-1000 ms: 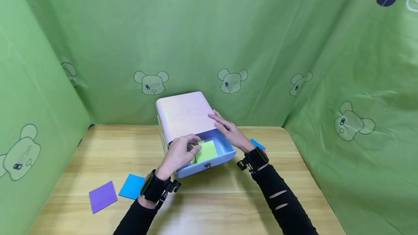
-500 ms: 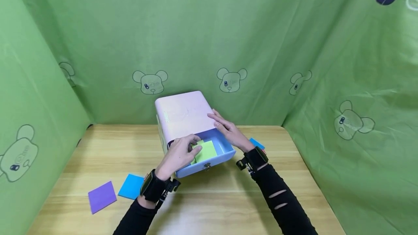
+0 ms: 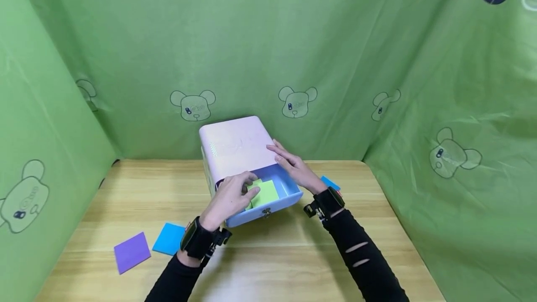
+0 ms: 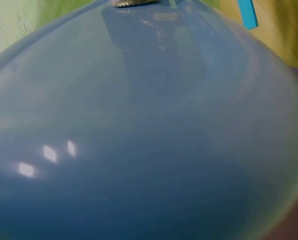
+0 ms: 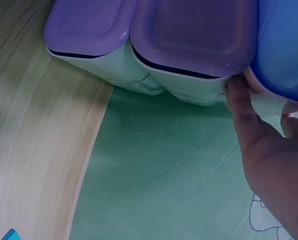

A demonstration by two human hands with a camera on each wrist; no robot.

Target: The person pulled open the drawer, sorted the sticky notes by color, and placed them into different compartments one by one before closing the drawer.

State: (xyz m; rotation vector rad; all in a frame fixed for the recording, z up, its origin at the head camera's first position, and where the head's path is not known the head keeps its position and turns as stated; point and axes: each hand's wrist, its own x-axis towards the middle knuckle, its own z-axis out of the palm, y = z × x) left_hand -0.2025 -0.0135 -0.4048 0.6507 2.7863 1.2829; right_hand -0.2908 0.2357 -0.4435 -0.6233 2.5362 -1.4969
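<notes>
Standing on the pale wood bench (image 3: 285, 269): one drawer cabinet (image 3: 237, 146), pink-topped, its blue drawer (image 3: 247, 218) jutting from the front. Lying inside that drawer: lime-green square notes (image 3: 267, 193) (at least two, overlapping). A metallic knob (image 3: 266, 211) is projecting from the drawer's front. Two purple drawers (image 5: 194, 37) are showing in the right wrist view, in a row with the blue one.

Left hand (image 3: 228, 195): hanging over the drawer's left part, its fingers bending down beside the notes; whether they are pinching one cannot be told (the hand itself is hiding the tips).

Right hand (image 3: 297, 171): resting on the cabinet's right edge, its fingers extending, slightly spread, and touching the body.

Outlying items: a purple square pad (image 3: 132, 252) is lying at far left; a blue square pad (image 3: 168, 238) is lying between it and the left wrist; a second blue piece (image 3: 330, 183) is lying just beyond the right wrist. Green printed cloth (image 3: 247, 36) is hanging behind.
</notes>
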